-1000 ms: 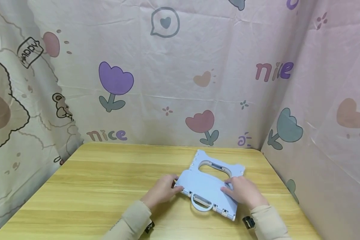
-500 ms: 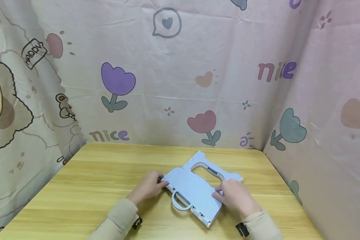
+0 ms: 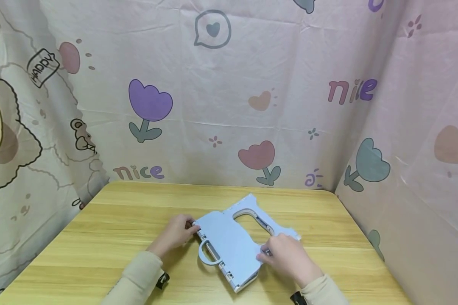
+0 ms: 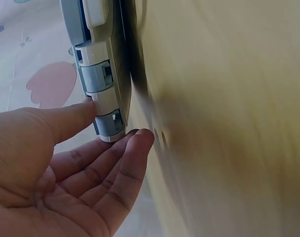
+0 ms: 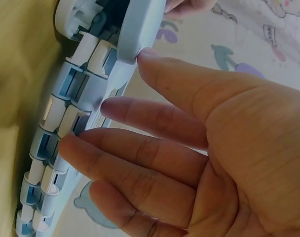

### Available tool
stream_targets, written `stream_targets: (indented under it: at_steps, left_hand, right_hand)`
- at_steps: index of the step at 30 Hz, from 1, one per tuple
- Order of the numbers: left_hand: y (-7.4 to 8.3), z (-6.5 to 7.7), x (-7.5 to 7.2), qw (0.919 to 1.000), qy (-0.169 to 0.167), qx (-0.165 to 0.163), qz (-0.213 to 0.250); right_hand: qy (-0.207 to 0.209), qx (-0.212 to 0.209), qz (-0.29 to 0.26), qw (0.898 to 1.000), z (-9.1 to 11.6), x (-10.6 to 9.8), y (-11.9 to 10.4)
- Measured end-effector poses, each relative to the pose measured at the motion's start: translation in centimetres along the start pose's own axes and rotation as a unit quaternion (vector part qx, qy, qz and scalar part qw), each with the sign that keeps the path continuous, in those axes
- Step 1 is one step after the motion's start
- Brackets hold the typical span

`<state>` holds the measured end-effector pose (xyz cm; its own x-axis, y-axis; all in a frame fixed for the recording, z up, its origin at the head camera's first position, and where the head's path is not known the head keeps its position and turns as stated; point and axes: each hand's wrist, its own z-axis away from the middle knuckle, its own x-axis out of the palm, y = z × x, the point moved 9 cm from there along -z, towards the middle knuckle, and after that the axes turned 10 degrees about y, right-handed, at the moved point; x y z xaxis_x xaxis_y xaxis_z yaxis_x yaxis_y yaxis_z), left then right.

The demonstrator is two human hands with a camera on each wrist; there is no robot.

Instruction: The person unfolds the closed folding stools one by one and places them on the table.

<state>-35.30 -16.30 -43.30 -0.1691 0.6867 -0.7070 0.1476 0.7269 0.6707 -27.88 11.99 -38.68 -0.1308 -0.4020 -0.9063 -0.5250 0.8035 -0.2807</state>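
Note:
A light blue plastic folding stool [image 3: 229, 239], folded flat, lies on the wooden table with its loop handle [image 3: 205, 257] toward the front left. My left hand [image 3: 174, 232] holds its left corner. In the left wrist view the thumb presses the segmented hinge edge [image 4: 98, 74], while the other fingers [image 4: 132, 163] reach beneath the corner. My right hand [image 3: 286, 254] grips the right side near the cut-out. The right wrist view shows that thumb against a panel [image 5: 140, 29] and the fingers along the jointed hinges [image 5: 66, 116]. The stool's underside is hidden.
The wooden table [image 3: 118, 228] extends around the stool on every side. A printed cloth curtain [image 3: 198, 84] hangs behind the table and along both sides. Dark wrist devices [image 3: 163, 280] sit at the sleeves.
The folding stool has slid left and turned clockwise, so its handle now faces more to the left. Both hands have shifted left with it, keeping their hold.

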Motion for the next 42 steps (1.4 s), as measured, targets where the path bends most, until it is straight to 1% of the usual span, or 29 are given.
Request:
stream_targets:
  at_steps: [6, 9, 15, 23, 30, 37, 42]
  left_hand:
    - [-1.2, -0.4, -0.9, 0.9998, 0.012, -0.004, -0.016]
    - [-1.4, -0.5, -1.3, 0.9998, 0.014, -0.006, -0.015]
    - [-1.8, -0.7, -2.0, 0.9998, 0.014, -0.012, -0.01]
    - [-2.4, -1.2, -2.2, 0.9997, 0.009, -0.011, -0.018]
    - [-2.5, -1.5, -2.8, 0.9989, 0.023, 0.012, -0.039]
    - [-3.0, -1.8, -3.0, 0.9992, 0.017, 0.0, -0.037]
    - [-3.2, -2.0, -3.1, 0.9991, 0.017, 0.001, -0.04]
  right_hand:
    - [-0.007, -0.024, 0.003, 1.0, 0.2, 0.4, -1.8]
    - [-0.015, -0.024, -0.001, 1.0, 0.3, 0.7, -2.6]
    - [-0.009, -0.048, -0.002, 0.999, 0.4, 1.0, -4.2]
    - [-0.016, -0.054, 0.007, 0.998, 0.3, 1.7, -5.8]
    - [-0.015, -0.079, 0.027, 0.996, 0.2, 2.1, -7.6]
    - [-0.026, -0.09, 0.039, 0.995, 0.2, 2.8, -8.8]
    - [-0.023, -0.102, 0.044, 0.994, 0.2, 2.8, -9.5]
